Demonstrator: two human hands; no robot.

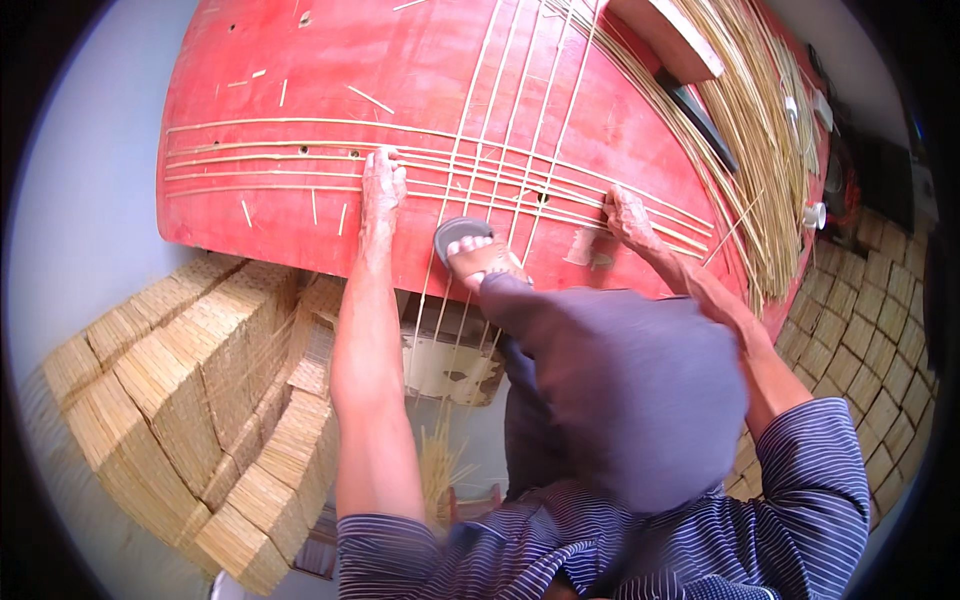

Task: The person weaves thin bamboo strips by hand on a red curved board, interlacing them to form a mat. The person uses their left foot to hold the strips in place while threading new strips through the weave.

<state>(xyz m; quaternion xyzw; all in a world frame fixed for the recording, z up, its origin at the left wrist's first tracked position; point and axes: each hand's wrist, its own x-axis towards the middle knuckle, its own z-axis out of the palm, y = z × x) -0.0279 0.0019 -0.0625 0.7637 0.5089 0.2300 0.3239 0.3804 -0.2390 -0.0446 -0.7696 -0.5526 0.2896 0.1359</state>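
Several thin, pale bamboo strips point(270, 157) run left to right over a red board, crossed by several others point(512, 110) that reach from the far side past the near edge. Left of the crossing, my left hand point(383, 190) is closed on the lengthwise strips. My right hand point(628, 216) is closed at the same strips, right of the crossing; the exact grip under its fingers is hidden. Between the hands, my sandalled foot point(478, 254) presses down on the near part of the crossing strips.
The red board point(260, 215) carries short strip offcuts and a few small holes. A large bundle of bamboo strips point(755, 130) lies at the right, beside a wooden block point(672, 40). Stacked strip bundles point(200, 370) stand at lower left, and more bundles point(865, 310) at right.
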